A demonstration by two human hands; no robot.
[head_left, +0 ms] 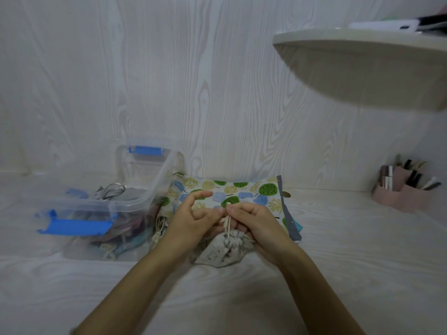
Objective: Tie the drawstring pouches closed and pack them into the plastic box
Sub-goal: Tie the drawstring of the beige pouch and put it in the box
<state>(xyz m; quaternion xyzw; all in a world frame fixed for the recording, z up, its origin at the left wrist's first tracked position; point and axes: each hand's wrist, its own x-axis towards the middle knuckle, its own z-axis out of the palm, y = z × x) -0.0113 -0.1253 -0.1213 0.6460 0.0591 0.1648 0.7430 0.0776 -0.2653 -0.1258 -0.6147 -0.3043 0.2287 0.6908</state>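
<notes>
A pale wood-grain wall rises behind our matching surface. At the centre lies one small beige drawstring pouch with a grey print, its mouth gathered tight. Our left hand and right hand meet above it, both pinching its cream cord at the fingertips. Just behind it lies one tree-printed fabric bag, partly hidden by our hands. To the left stands one clear plastic box with three blue clips, with cloth items inside. One pink organiser sits far right, under a shelf.

Beige printed pouch, tree-patterned green-blue cloth, clear box with blue latches.
</notes>
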